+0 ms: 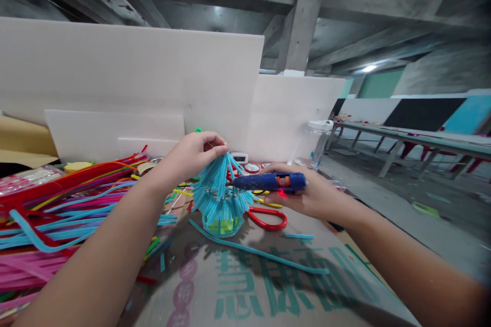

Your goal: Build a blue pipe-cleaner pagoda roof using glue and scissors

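Bench (268, 311) covered by printed brown cardboard, with a heap of multicoloured fuzzy pipe cleaners (57, 214) at left. Centre: tiered light-blue pipe-cleaner ornament (221, 199), standing upright beside red-handled scissors (268, 219). It looks light, soft and easily crushed, so its gathered top seems the safest hold. Left hand (192, 156) pinches that top, fingers together. Right hand (307, 194) is clamped on a blue hot-glue gun (270, 182), nozzle at the ornament.

Light: ceiling lamp (369, 68) glowing far right, room staying dim.
Shadows: soft ones falling on cardboard (268, 286) below the lamp.
Edges: corners bending, forearms blurring.
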{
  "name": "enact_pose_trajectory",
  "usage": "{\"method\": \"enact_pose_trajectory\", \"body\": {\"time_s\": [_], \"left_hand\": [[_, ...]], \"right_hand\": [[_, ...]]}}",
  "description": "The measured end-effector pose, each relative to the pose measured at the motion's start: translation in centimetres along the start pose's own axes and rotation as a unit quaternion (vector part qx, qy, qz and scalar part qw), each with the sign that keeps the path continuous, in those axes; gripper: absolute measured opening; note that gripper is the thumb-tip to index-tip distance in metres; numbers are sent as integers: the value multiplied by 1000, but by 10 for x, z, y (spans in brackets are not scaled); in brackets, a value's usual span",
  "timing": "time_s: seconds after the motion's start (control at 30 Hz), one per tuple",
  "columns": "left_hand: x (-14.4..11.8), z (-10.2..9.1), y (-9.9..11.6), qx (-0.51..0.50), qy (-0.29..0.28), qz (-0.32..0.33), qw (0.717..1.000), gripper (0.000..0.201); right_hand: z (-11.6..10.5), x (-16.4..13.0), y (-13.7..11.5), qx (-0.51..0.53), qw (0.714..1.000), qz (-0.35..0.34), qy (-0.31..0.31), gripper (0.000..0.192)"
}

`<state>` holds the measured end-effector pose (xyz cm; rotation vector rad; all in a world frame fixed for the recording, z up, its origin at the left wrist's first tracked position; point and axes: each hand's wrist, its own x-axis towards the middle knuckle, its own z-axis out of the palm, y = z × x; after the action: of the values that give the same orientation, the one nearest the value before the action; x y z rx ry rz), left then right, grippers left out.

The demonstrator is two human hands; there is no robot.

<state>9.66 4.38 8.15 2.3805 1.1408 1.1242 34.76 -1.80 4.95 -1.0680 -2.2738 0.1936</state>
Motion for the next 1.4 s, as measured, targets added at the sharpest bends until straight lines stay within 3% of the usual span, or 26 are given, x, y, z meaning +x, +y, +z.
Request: {"method": "enact_pose_trajectory", "body": {"time_s": [0.37, 0.73, 1.4], "left_hand": [[1, 1, -2, 2, -7, 1, 1000, 21], [3, 1, -5, 15, -25, 6, 1000, 24], [8, 4, -15, 2, -25, 27, 999, 32]], "right_hand": [[4, -1, 0, -35, 999, 14, 30, 38], [6, -1, 3, -30, 999, 42, 18, 44], [10, -1, 9, -22, 998, 22, 50, 44]]}}
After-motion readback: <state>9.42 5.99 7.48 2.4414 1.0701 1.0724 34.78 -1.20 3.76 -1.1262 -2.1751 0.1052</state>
